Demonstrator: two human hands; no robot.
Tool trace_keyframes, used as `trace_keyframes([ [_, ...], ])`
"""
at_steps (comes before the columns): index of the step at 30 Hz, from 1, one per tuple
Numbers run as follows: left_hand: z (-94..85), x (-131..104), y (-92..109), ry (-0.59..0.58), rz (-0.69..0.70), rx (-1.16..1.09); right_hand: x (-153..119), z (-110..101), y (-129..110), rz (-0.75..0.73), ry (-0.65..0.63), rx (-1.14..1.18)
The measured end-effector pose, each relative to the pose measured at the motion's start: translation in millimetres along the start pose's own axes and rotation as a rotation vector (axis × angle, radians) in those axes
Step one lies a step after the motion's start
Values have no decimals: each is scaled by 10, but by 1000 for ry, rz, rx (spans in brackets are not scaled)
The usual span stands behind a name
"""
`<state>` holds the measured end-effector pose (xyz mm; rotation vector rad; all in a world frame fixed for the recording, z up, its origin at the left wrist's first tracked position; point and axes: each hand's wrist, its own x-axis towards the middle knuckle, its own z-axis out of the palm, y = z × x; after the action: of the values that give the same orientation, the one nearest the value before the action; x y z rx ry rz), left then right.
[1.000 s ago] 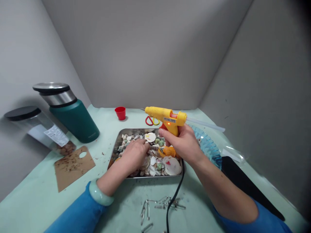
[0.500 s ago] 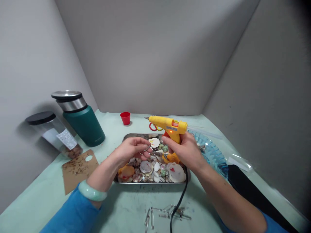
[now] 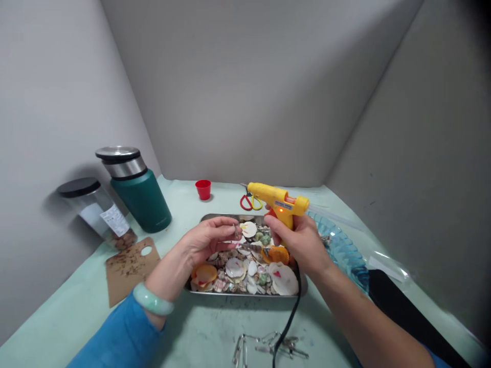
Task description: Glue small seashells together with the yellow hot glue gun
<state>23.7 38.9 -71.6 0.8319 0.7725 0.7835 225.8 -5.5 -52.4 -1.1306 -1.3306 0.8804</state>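
Observation:
My right hand [image 3: 303,237] is wrapped round the handle of a yellow glue gun [image 3: 272,196]. Its orange light glows, its nozzle points left, and a black cord hangs from the handle. My left hand [image 3: 217,237] pinches a small greyish piece [image 3: 235,231] between thumb and fingertips; its kind is too small to make out. Both hands are above a metal tray [image 3: 245,295] full of seashells. Among them lie an orange shell [image 3: 204,274], a white shell [image 3: 284,279] with a red spot, and a pale shell [image 3: 248,229] behind my left fingertips.
Several thin metal clips or pins [image 3: 293,347] lie near the front edge. A red cup [image 3: 203,189] and scissors [image 3: 251,203] are at the back. On the left are a green bottle [image 3: 143,202], a clear jar [image 3: 94,212] and brown board [image 3: 134,278]; a blue dish [image 3: 345,250] stands right.
The view has shifted slightly, so everything sits a little farther right. The glue gun's nozzle has drawn away from my left fingers. Both hands keep their grips.

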Motion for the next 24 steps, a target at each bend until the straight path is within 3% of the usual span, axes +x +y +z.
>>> trace_keyframes([
  [7, 82, -50, 25, 44, 159, 36, 10, 6, 29, -73, 100, 228],
  [14, 277, -126, 4, 90, 410, 175, -119, 233, 24, 107, -36, 230],
  [19, 359, -165, -62, 82, 455, 263, -174, 312, 48, 100, -15, 311],
  [24, 330, -232, -84, 83, 406, 295, -189, 283, 57, 87, -53, 167],
])
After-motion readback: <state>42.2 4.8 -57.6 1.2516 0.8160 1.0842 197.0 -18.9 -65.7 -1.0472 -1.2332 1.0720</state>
